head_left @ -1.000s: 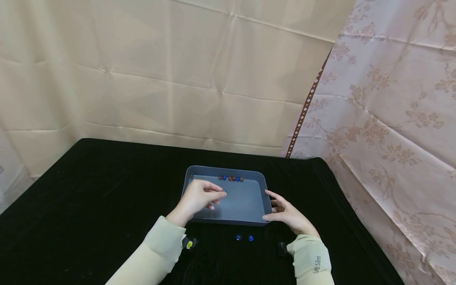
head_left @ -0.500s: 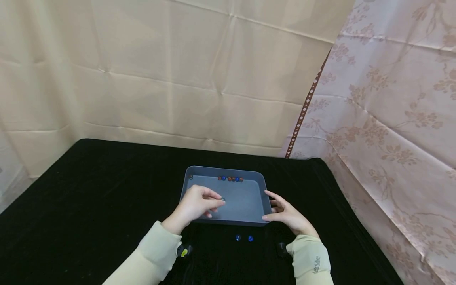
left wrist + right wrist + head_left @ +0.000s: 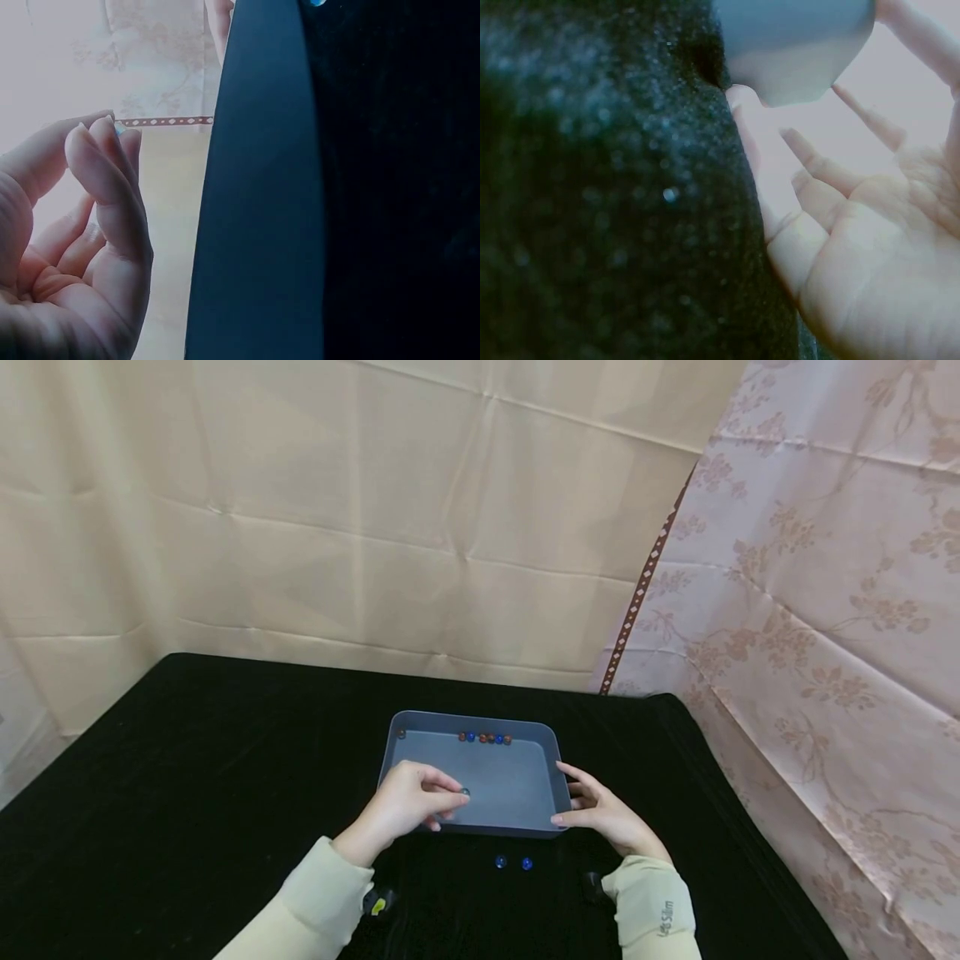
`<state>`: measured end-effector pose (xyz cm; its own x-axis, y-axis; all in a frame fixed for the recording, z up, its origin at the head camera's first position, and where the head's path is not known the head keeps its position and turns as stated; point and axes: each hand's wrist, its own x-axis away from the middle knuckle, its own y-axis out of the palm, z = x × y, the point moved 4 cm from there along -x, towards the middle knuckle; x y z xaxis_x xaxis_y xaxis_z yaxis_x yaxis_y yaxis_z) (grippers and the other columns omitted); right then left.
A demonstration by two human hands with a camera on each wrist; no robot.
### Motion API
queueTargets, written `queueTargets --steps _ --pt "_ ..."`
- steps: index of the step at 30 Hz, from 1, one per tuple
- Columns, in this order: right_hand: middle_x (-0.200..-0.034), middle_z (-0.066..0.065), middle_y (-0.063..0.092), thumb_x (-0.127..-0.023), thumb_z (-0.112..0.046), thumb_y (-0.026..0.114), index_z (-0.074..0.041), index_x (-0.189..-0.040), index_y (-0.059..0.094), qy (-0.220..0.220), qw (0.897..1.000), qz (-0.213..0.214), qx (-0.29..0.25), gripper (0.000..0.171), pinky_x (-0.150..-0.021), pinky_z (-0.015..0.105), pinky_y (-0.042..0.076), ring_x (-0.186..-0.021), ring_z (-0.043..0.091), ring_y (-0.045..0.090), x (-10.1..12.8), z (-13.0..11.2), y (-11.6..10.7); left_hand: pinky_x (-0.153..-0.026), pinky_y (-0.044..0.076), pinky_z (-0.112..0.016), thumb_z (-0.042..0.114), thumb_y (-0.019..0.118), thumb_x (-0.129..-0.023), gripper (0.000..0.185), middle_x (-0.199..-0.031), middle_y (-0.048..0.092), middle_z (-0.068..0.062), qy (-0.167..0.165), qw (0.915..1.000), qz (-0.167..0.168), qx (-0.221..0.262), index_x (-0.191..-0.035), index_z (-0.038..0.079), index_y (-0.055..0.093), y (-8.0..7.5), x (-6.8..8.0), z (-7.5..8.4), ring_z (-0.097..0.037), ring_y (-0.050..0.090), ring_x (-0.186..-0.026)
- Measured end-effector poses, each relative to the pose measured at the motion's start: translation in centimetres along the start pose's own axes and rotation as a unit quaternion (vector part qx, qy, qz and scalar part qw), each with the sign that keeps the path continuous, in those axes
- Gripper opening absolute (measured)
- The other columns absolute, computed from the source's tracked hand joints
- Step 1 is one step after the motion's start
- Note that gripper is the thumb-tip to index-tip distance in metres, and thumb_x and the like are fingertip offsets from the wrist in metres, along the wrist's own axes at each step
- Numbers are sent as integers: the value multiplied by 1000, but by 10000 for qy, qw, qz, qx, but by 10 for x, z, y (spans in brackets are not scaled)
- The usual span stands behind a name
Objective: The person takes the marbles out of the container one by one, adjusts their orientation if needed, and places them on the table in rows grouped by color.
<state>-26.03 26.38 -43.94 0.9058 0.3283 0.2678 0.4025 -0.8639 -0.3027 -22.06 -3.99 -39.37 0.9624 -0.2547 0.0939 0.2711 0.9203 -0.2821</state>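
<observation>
A grey-blue tray (image 3: 510, 777) sits on the black cloth. My left hand (image 3: 459, 795) hovers over its near left part and pinches a small marble (image 3: 465, 792) between thumb and fingertips. The left wrist view shows that bluish marble (image 3: 120, 129) at the fingertips (image 3: 94, 139), beside the tray wall (image 3: 259, 225). My right hand (image 3: 577, 800) rests against the tray's near right corner with fingers straight and thumb on the front wall. In the right wrist view its palm (image 3: 870, 255) is open next to the tray corner (image 3: 795, 45). Several red and blue marbles (image 3: 486, 738) line the far wall.
One dark marble (image 3: 401, 734) lies in the tray's far left corner. Two blue marbles (image 3: 513, 862) lie on the black cloth (image 3: 225, 752) just in front of the tray. Beige and floral curtains close off the back and right sides.
My left hand has drawn back from the tray's middle toward its near edge, still pinching the marble. The right hand has stayed at the tray's corner.
</observation>
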Motion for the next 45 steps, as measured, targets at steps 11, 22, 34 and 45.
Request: queueTargets --steps 11,22,34,45 --pt "-148 25 36 -88 -15 72 -18 -156 26 32 10000 -12 -49 82 -102 47 44 -117 30 54 2 0 3 -60 57 -26 20 75 -88 22 -91 76 -15 -246 9988 -155 392 -100 2 74 1 6 -6 -11 67 -66" --pt "-149 26 34 -88 -15 71 -19 -156 26 51 10000 -33 -9 82 -103 48 43 -121 33 52 2 -3 2 -58 56 -24 23 75 -88 24 -90 76 -10 -507 9959 -325 681 -101 3 74 7 14 -11 -9 66 -65" --pt "-148 23 37 -86 -16 73 -20 -155 29 71 9999 73 -19 83 -105 52 41 -122 33 51 1 0 1 -55 52 -19 22 76 -86 25 -83 75 -7 -746 9907 -571 980 -101 3 74 13 16 -16 -6 64 -61" --pt "-148 26 35 -88 -16 72 -19 -156 27 9 10000 16 72 81 -103 50 43 -122 34 50 1 -1 1 -54 54 -20 20 77 -86 22 -83 74 -8 -691 9915 -763 794 -99 2 75 26 18 -20 -7 65 -61"
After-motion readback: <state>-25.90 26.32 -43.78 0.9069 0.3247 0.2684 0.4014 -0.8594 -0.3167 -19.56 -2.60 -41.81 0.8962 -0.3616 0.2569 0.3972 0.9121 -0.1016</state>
